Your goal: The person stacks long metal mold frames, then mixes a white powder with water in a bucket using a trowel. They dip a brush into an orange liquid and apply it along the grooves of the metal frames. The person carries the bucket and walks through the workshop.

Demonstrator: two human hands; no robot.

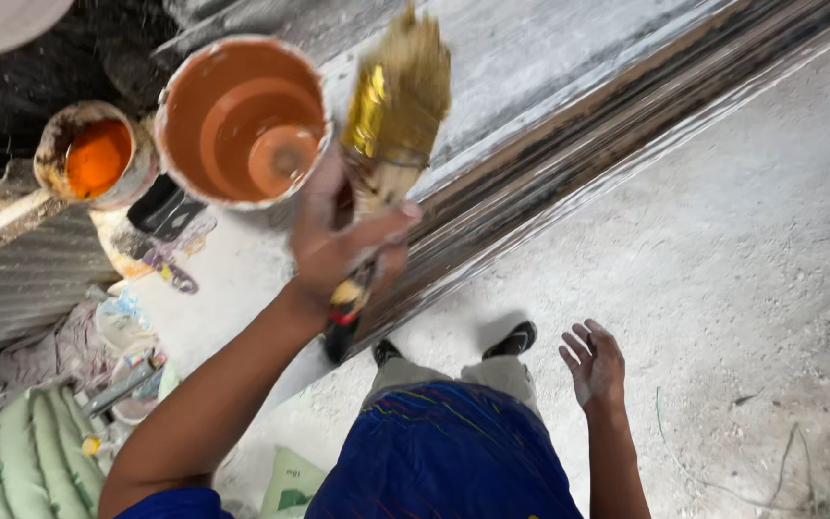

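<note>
Left hand [338,240] clamped on paintbrush [386,144] handle just beside orange bucket [242,120] rim, right hand [596,363] empty, fingers spread, well apart from bucket over bare concrete floor [722,240], long board [578,144] edge between.

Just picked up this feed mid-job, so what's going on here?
A person stands on a dusty concrete floor. The left hand holds a wide paintbrush and an orange-stained bucket raised together. The right hand hangs open and empty. A small tin of orange paint sits at left, beside a long dark plank.
</note>
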